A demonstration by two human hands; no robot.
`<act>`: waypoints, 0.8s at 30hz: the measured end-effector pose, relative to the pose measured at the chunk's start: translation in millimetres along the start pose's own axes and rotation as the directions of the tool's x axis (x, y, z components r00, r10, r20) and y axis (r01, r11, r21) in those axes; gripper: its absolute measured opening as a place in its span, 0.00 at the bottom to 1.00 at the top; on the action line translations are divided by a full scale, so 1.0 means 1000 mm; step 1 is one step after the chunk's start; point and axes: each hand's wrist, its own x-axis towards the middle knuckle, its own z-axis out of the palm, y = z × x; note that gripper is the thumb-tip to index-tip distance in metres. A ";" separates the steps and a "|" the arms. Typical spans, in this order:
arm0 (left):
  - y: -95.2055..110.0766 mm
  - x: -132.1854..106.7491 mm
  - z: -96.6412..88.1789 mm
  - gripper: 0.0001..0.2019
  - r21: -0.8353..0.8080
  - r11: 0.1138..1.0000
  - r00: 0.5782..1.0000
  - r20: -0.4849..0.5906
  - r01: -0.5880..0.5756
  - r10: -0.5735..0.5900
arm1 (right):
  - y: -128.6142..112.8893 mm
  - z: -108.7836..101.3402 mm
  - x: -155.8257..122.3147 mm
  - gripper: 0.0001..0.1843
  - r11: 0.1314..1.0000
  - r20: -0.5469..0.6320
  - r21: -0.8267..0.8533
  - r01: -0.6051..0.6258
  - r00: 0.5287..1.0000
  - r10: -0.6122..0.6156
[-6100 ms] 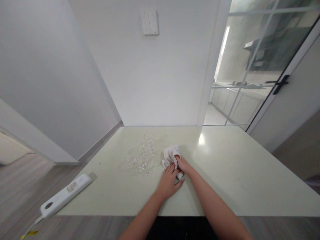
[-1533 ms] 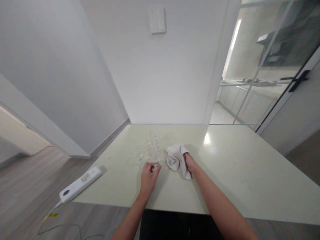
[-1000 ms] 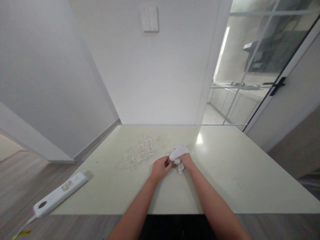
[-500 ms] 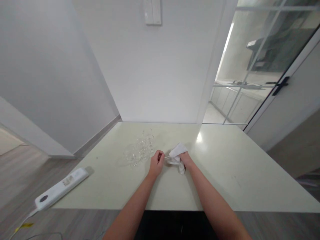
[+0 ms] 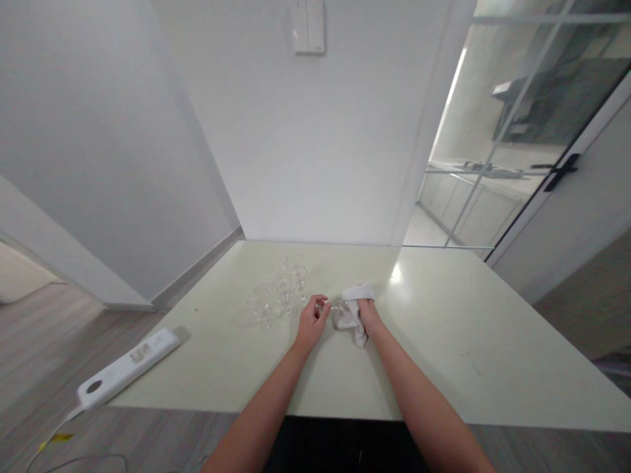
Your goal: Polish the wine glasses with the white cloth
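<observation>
My left hand (image 5: 311, 320) is closed around the foot of a small clear stemmed glass (image 5: 325, 307) held on its side above the pale table (image 5: 444, 341). My right hand (image 5: 367, 314) grips a white cloth (image 5: 351, 309) bunched over the glass's other end. Just left of my hands, several more clear glasses (image 5: 277, 295) stand grouped on the table.
A white power strip (image 5: 125, 366) lies off the table's left edge with its cable running toward the floor. A white wall rises behind the table, and a glass sliding door (image 5: 513, 125) with a black handle stands at the right.
My left hand reached to the group of glasses, took one and brought it over to the cloth. My right hand lifted the cloth off the table and wrapped it around the glass.
</observation>
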 end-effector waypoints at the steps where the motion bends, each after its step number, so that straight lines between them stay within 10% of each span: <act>1: -0.001 0.001 0.000 0.13 0.009 1.000 1.000 -0.008 0.008 -0.008 | -0.002 0.001 -0.002 0.17 0.999 -0.025 0.018 -0.028 0.999 0.028; 8: -0.011 0.008 -0.004 0.20 -0.136 0.976 0.985 -0.025 0.168 -0.173 | -0.020 0.006 -0.015 0.14 0.997 0.310 0.051 0.060 0.948 -0.073; 16: 0.002 -0.003 -0.001 0.12 0.040 0.996 0.996 -0.032 -0.081 0.083 | -0.005 0.006 -0.005 0.17 0.996 0.061 0.090 -0.004 0.998 -0.001; 24: -0.011 0.004 -0.002 0.16 -0.012 0.998 0.992 -0.110 0.060 -0.061 | -0.013 0.010 -0.011 0.17 0.994 0.067 0.033 0.103 0.992 -0.105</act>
